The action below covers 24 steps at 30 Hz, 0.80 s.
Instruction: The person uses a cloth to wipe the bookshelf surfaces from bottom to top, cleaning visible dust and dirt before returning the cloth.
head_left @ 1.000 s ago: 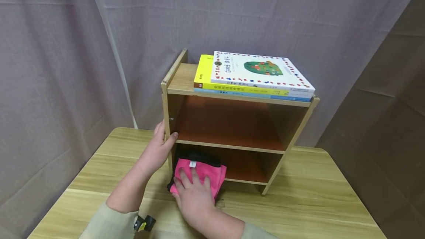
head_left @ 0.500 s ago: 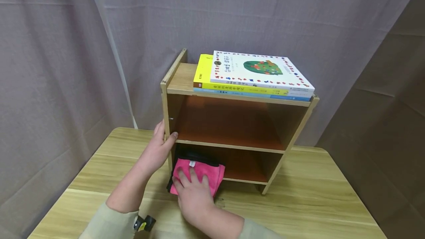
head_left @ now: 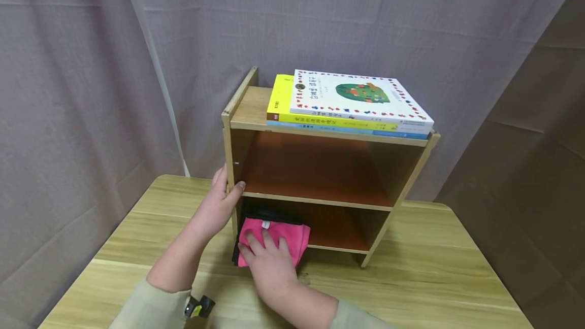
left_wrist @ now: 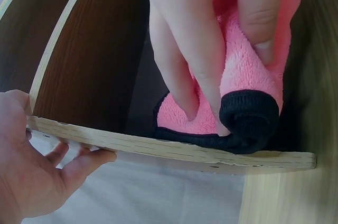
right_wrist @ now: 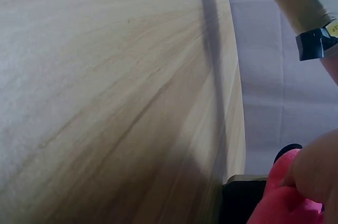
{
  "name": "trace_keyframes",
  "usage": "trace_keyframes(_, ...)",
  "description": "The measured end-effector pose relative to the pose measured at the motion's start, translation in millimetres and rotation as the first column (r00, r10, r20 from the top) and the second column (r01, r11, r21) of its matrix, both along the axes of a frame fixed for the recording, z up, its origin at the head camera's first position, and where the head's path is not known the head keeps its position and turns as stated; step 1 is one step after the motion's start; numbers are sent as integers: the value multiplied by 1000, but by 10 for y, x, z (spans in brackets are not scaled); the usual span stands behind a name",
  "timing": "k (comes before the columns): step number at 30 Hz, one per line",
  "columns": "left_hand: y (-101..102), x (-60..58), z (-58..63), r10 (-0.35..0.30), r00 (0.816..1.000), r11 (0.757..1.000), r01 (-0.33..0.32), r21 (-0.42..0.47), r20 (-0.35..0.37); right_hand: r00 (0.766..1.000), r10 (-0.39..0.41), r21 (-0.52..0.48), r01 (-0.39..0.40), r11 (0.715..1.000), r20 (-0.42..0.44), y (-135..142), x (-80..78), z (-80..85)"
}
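At left of centre in the head view, the left hand (head_left: pixel 215 209) gripped the side panel of a small tan wooden shelf unit (head_left: pixel 320 202), thumb over the front edge, fingers along the outside. A black device (head_left: pixel 199 307) sat on that sleeve, at lower left. Just right of this, low in the frame, the soft pink cloth with black trim (head_left: pixel 296 235) covered the left end of the lower compartment's opening; the right hand (head_left: pixel 271 263) held it there, fingers spread over it, a fold between thumb and fingers. The trim met the panel's edge, so its rolled corner could have snagged on the wood during a sideways stroke. At upper centre to right, a stack of thin white, yellow and blue paperback books (head_left: pixel 347 100) lay flat on top, unevenly aligned; had the left hand's grip slackened under a hard push, the unit could have shifted and the books slid.
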<state>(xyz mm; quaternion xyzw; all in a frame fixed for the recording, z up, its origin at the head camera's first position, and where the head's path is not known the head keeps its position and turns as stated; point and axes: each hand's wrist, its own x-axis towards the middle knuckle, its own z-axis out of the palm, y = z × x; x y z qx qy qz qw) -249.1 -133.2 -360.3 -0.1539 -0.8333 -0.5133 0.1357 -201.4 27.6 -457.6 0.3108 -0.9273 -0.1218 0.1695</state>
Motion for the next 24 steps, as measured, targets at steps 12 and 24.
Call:
trace_keyframes(12, 1, 4, 14, 2, 1000, 1000, -2, 11, 7, 985, 103, -43, -110, 993, -140, 51, -137, -3)
trace_keyframes(24, -7, 11, 22, -6, 1000, 1000, 6, -5, 6, 956, 221, -223, -262, 939, -196, 123, -209, -63)
